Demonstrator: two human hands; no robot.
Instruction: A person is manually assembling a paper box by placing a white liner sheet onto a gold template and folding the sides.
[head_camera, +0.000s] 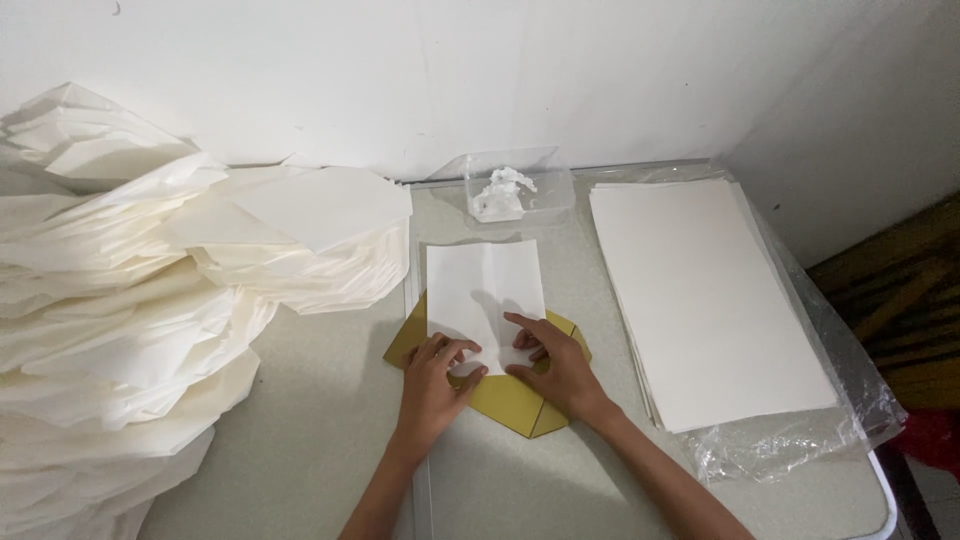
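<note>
A white folded paper sheet (484, 285) lies on a yellow cardboard template (510, 403) in the middle of the table. My left hand (436, 378) presses its fingertips on the sheet's lower left edge, folding it. My right hand (553, 362) presses on the lower right part of the same sheet, fingers spread over the fold. Both hands rest partly over the yellow card.
A big heap of folded white paper pieces (130, 300) fills the left side. A flat stack of white sheets (705, 290) lies on clear plastic wrap at the right. A small clear plastic box (517, 190) with white paste stands by the wall. The table edge (880, 490) runs along the lower right.
</note>
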